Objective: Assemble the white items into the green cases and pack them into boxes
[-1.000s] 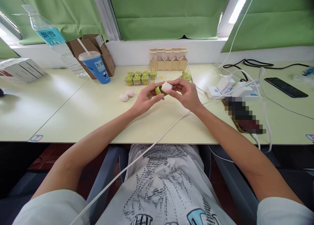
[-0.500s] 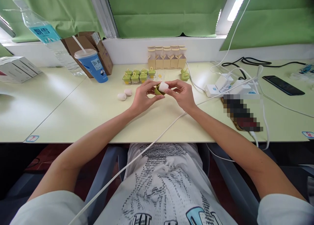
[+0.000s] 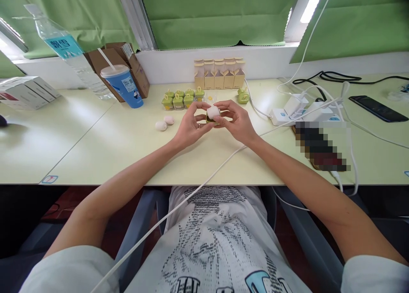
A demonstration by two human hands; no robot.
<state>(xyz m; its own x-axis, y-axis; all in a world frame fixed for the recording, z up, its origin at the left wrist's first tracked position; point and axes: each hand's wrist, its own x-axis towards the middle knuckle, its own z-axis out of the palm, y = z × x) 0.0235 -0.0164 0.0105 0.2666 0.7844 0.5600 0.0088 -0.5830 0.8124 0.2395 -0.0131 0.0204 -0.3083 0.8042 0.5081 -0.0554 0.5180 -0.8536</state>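
Over the table's middle, my left hand (image 3: 188, 126) is closed around a small green lid (image 3: 209, 120). My right hand (image 3: 237, 119) pinches a white egg-shaped piece (image 3: 213, 111), which sits at the lid's opening; how deep it reaches inside is hidden. Just behind the fingers is a clear cup (image 3: 210, 97) with a yellow spot, partly covered. Left of it stand several small clear cups with green lids (image 3: 178, 102). Two pale egg-shaped pieces (image 3: 161, 126) lie left of my left hand. More green lids (image 3: 243, 97) rest beyond my right hand.
Small open cardboard boxes (image 3: 219, 77) stand against the wall. On the left are a blue drink cup (image 3: 126, 88), a tilted water bottle (image 3: 68, 50), a brown carton (image 3: 140, 73) and white boxes (image 3: 27, 92). A power strip (image 3: 284, 116), phones and a white cable (image 3: 223, 163) lie rightward.
The green lid has turned more upright in my left hand, and the white egg-shaped piece now sits lower against its opening. The whole view has shifted slightly.
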